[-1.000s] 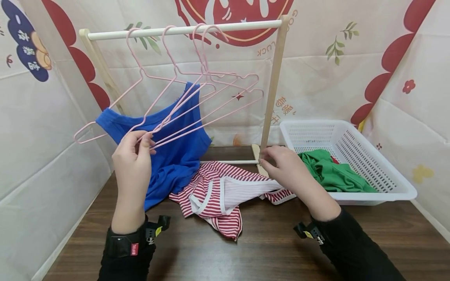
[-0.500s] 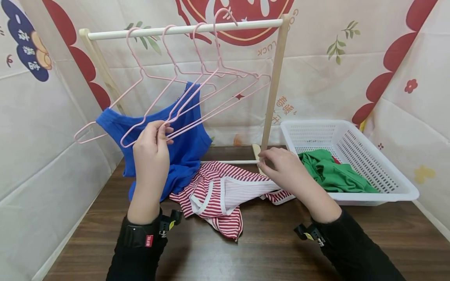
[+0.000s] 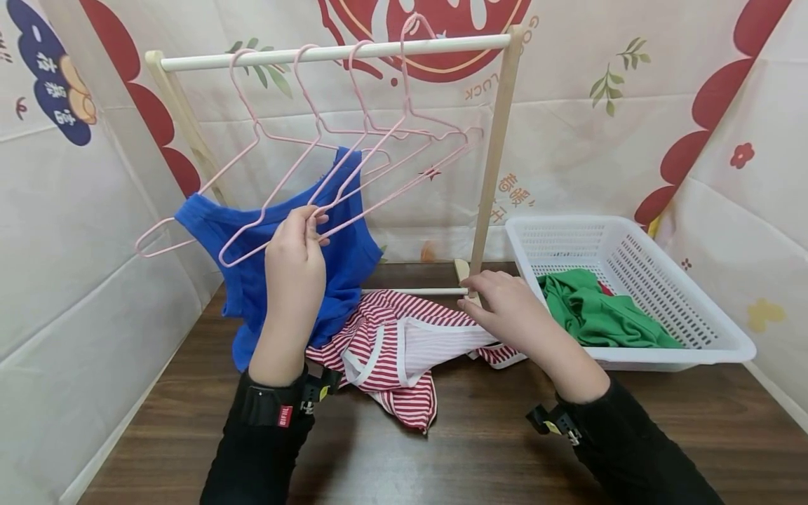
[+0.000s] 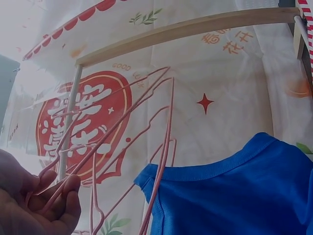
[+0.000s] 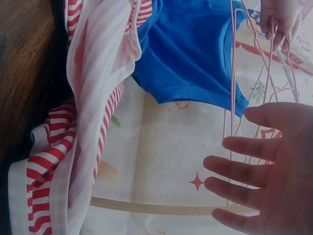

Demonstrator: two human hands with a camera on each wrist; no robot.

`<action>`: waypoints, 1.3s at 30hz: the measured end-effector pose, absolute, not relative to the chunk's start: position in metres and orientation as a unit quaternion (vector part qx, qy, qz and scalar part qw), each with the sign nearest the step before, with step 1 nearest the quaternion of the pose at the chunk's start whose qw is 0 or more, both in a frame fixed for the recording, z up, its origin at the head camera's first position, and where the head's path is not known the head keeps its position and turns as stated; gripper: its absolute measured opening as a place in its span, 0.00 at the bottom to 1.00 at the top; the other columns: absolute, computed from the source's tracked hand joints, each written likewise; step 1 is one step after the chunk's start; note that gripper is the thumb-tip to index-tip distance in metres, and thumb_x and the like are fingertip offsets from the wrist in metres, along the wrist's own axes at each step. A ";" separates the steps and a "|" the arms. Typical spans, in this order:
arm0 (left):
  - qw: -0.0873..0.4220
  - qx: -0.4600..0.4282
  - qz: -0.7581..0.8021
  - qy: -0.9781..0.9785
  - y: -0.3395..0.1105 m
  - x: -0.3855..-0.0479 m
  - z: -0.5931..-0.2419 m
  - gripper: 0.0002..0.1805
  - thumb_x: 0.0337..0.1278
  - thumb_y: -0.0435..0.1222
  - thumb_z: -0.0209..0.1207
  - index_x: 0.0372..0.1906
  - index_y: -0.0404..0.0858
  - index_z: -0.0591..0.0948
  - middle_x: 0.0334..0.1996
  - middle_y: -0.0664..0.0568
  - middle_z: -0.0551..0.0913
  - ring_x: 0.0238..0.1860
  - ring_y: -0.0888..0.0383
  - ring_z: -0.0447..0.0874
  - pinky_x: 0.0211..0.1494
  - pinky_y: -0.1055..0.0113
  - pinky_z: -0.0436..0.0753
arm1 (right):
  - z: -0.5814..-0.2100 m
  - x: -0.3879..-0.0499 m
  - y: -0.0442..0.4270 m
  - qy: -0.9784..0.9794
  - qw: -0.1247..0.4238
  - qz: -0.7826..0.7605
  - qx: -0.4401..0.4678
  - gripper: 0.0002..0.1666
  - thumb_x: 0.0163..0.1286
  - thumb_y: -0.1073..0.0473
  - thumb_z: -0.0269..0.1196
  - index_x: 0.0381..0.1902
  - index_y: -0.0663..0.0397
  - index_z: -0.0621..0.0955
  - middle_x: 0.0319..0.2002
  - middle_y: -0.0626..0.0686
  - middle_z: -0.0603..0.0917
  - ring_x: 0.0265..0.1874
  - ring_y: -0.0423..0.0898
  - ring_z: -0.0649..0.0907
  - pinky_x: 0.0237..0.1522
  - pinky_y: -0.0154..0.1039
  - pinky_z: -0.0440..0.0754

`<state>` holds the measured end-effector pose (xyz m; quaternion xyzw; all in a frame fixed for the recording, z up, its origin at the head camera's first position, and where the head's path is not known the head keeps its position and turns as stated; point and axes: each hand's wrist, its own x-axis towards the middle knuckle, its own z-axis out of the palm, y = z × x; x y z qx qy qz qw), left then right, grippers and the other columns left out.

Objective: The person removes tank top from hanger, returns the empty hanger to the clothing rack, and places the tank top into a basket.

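The left hand [image 3: 297, 259] pinches the lower left corner of the rightmost pink hanger [image 3: 406, 116], whose hook stands at the rack's top bar [image 3: 454, 45]. In the left wrist view, that hand [image 4: 44, 196] has thumb and fingers round the pink wire. A blue sleeveless top [image 3: 252, 273] hangs from the leftmost hanger [image 3: 243, 151], its lower part on the table. The right hand [image 3: 505, 301] is held above the striped red-and-white garment [image 3: 385, 344], by the rack's right foot. Its fingers are spread and hold nothing in the right wrist view [image 5: 274, 171].
A white basket [image 3: 713, 337] at the right holds a green cloth [image 3: 600, 312] and a bit of something red. Two more pink hangers [image 3: 318, 116] hang mid-bar. The wooden rack post [image 3: 495, 154] rises behind the right hand.
The left hand has moved right and up, taking the rightmost hanger along the bar away from the others. The blue top's lower part has shifted. The right hand has barely moved, its fingers a little straighter.
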<state>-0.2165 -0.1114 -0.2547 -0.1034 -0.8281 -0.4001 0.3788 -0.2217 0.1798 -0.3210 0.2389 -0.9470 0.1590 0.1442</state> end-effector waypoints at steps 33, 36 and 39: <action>0.393 -0.120 -0.355 -0.840 -0.108 -0.221 -0.270 0.20 0.69 0.39 0.54 0.60 0.34 0.75 0.55 0.43 0.79 0.52 0.49 0.79 0.51 0.51 0.79 | -0.327 -0.220 0.175 -0.952 0.136 0.144 0.234 0.22 0.69 0.50 0.62 0.53 0.58 0.82 0.49 0.58 0.83 0.51 0.58 0.79 0.51 0.58 0.72; 0.413 -0.128 -0.341 -0.835 -0.109 -0.221 -0.272 0.20 0.68 0.38 0.54 0.61 0.34 0.75 0.58 0.42 0.78 0.58 0.48 0.76 0.58 0.50 0.75 | -0.327 -0.219 0.175 -0.952 0.135 0.142 0.235 0.22 0.69 0.50 0.62 0.53 0.58 0.82 0.49 0.59 0.83 0.51 0.58 0.79 0.51 0.58 0.72; 0.434 -0.145 -0.330 -0.826 -0.110 -0.220 -0.273 0.20 0.67 0.36 0.55 0.61 0.33 0.76 0.62 0.43 0.75 0.64 0.49 0.71 0.63 0.49 0.71 | -0.327 -0.219 0.175 -0.952 0.133 0.141 0.238 0.22 0.69 0.50 0.62 0.53 0.58 0.82 0.49 0.59 0.83 0.51 0.58 0.79 0.51 0.58 0.72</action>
